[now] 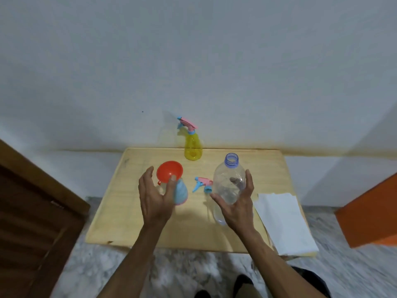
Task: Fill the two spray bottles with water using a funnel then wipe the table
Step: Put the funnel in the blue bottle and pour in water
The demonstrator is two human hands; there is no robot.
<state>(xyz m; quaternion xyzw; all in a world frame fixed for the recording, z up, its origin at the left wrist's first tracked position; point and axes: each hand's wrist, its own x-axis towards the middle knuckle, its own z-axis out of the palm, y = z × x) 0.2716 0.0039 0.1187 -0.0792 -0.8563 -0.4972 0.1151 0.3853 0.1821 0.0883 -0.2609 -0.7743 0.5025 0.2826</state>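
Spray bottles are sitting on the wooden desk [133,222]: the yellow one [193,147] is standing capped at the far edge by the wall, and the blue one [180,193] is standing nearer, left of centre, with the orange funnel [169,172] resting in its open neck. My left hand [155,198] is curling loosely around the blue bottle, thumb touching the funnel's rim. My right hand [237,206] is cupping the clear plastic water bottle [228,186], uncapped and tilting away from me. Between them the loose pink-and-blue spray head [203,184] is lying on the desk, and a white cloth [283,222] is lying at the right edge.
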